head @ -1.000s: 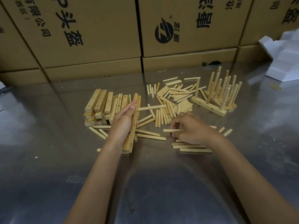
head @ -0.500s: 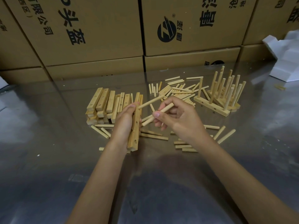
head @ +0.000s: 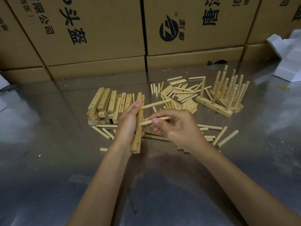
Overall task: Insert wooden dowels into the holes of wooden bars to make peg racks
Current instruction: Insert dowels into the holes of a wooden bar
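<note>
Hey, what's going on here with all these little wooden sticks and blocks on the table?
A person is building peg racks. The left hand grips a wooden bar that already has one dowel sticking out near its far end. The right hand pinches a second dowel with its tip at the bar's side, not clearly seated. Spare bars lie stacked behind, loose dowels beyond, finished racks far right.

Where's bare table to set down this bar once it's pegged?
Bare steel table lies left of the stacked wooden bars and along the near edge by the forearms. It is crowded behind the hands: loose wooden dowels and finished peg racks, with more dowels scattered at right.
</note>
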